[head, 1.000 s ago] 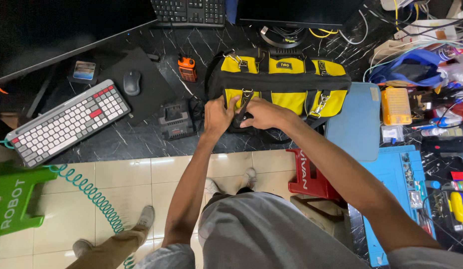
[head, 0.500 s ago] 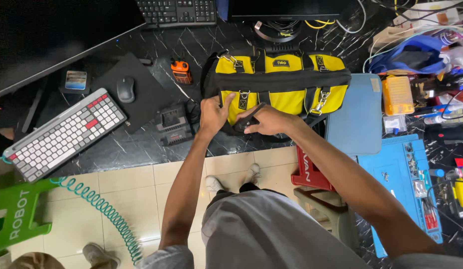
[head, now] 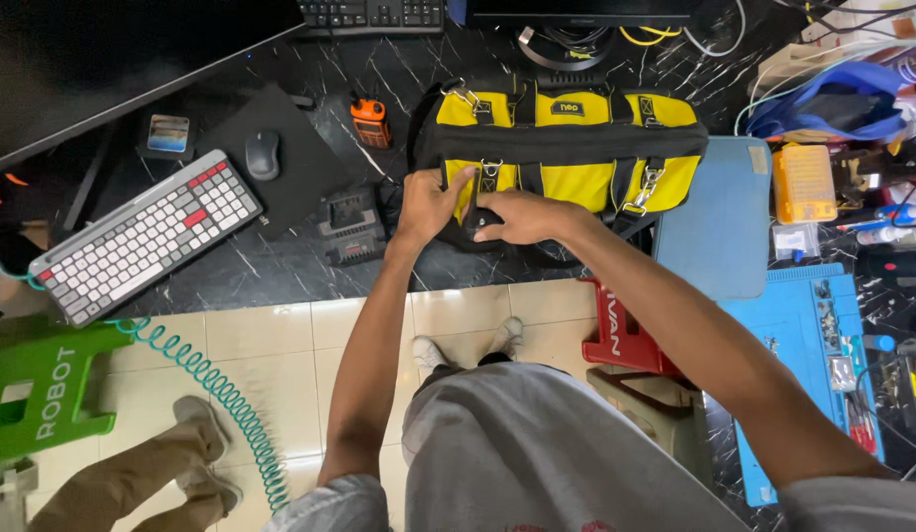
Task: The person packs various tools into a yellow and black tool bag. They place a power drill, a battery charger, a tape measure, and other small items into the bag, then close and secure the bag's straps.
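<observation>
Two hands: both are working at the front of a yellow and black tool bag [head: 566, 138] that is sitting on the dark marble-patterned desk [head: 281, 266].
Left hand [head: 430, 202]: it is pressing against the bag's front left pocket, fingers curled and pinching the yellow fabric near a metal clip [head: 490, 169].
Right hand [head: 522, 215]: it is lying just beside the left one, fingers folded around something dark at the bag's lower front; what exactly they are gripping I cannot tell.
Tool bag: it is standing upright near the desk's front edge, between a black mouse pad [head: 271, 148] on its left and a pale blue mat [head: 722, 217] on its right, with its top zipped shut.
Left of the bag: an orange and black handheld device [head: 370, 121] is lying near the bag's corner, a black battery charger [head: 351, 227] is sitting just beside the left hand, and a grey mouse [head: 262, 155] is resting on the pad.
Further left: a white and grey keyboard [head: 148, 234] with red keys is lying at an angle.
Right side: an orange parts case [head: 803, 182] is resting past the pale mat, and a bright blue work mat [head: 808, 365] is holding small tools.
Floor: a teal coiled cable [head: 217, 394] is trailing over the tiles beside a green stool [head: 44, 394], and another person's shoes [head: 197, 448] are standing close by.
Under the desk: a red plastic stool [head: 621, 330] is showing below the right forearm.
</observation>
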